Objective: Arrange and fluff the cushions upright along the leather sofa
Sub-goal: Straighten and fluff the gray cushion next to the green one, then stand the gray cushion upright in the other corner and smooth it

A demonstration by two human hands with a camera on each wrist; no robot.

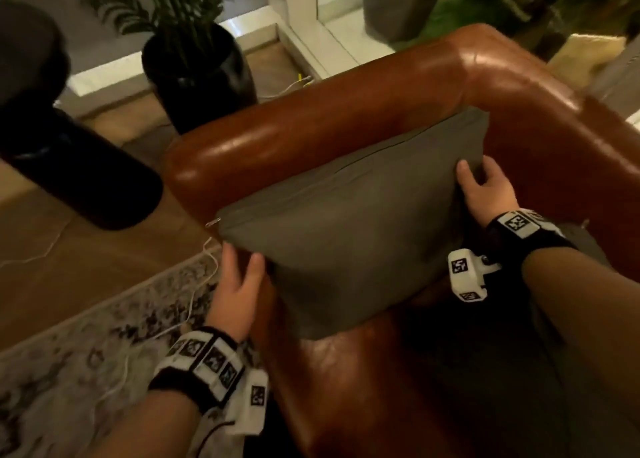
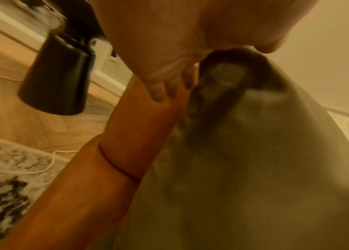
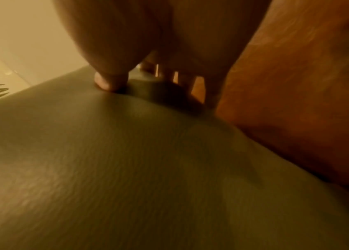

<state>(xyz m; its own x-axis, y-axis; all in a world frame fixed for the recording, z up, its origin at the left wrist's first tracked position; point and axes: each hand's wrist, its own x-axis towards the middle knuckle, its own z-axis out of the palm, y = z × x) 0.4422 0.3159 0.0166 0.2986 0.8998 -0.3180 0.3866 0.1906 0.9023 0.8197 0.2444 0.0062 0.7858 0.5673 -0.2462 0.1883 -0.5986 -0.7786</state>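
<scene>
leather of the sofa (image 1: 346, 381) seat lies nearest, bare, with the grey cushion (image 1: 349, 236) standing on edge just beyond it in the corner where armrest meets backrest. left hand (image 1: 239, 284) grips the cushion's near-left corner, thumb in front and fingers (image 2: 169, 84) curled behind; right hand (image 1: 485, 187) grips the far-right edge, thumb (image 3: 111, 82) pressed into the cloth. its long axis runs from the left hand up to the right, zip edge topmost, so each hand has one end. behind, the rolled armrest and backrest hem it in; open seat lies only toward the person. farther off stand a black planter (image 1: 201, 77) and the rug (image 1: 86, 347).
</scene>
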